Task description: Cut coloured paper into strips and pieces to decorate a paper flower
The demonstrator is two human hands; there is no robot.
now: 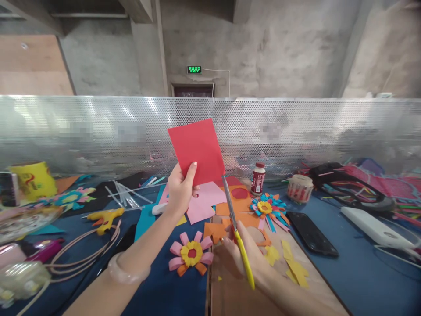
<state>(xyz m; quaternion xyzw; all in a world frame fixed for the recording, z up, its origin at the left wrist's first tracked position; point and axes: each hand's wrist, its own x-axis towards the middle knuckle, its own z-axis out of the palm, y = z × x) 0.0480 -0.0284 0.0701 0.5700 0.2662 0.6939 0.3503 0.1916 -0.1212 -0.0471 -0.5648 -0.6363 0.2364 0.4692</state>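
left fingers (191,172) pinch the red paper (197,147) by its bottom edge, held up above the bench (362,272). right fingers (227,240) wrapped round the scissors (241,252), blade tips at the paper's lower right corner. paper looks light and floppy, likely best gripped close to the blades.

Soft even daylight, bowed wide-angle edges, blurred patches behind.
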